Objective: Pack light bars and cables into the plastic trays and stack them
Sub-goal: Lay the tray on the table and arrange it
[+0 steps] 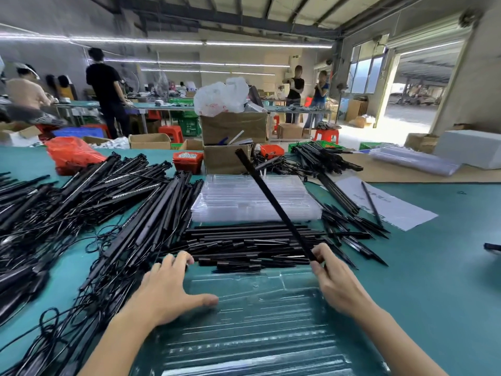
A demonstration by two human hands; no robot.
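A clear plastic tray (252,321) lies on the green table right in front of me. My left hand (170,289) rests on the tray's left edge with fingers spread, reaching toward a pile of black tubes and spikes (244,248). My right hand (336,283) pinches the near end of a long black light bar (273,204), which rises tilted up and to the left over the pile. A stack of clear trays (254,202) sits behind the pile. Black light bars with cables (108,202) lie heaped at the left.
More black bars (328,158) and spikes (352,229) lie at the right, beside a white paper sheet (390,207). Cardboard boxes (230,142), a red basket (187,161) and a red bag (73,153) stand at the table's far side. Several people work at tables beyond.
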